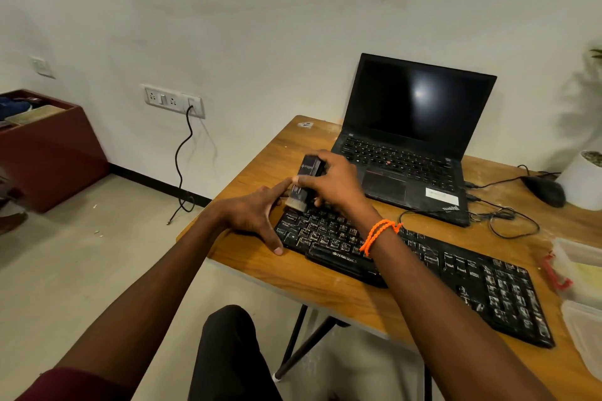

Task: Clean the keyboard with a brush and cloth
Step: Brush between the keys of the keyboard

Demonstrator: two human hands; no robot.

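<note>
Keyboard (420,270), black and dusty with pale grit between its keys, lies slantwise along the near edge of the wooden table (260,270). At its far-left corner the right hand (335,184) is wrapped round a dark block brush (304,181), pale bristles down on the corner keys. The left hand (257,215) lies flat with fingers straight, steadying the keyboard's left end, forefinger touching the brush.

Short strokes along the rows toward the table edge, bristles held upright, would likely lift the grit best; most keys to the right look unbrushed. No cloth is visible for certain.

Farther back an open laptop (410,143) sits dark, a mouse (544,190) and white pot (583,179) to its right. On the far wall is a switch panel (174,101).
</note>
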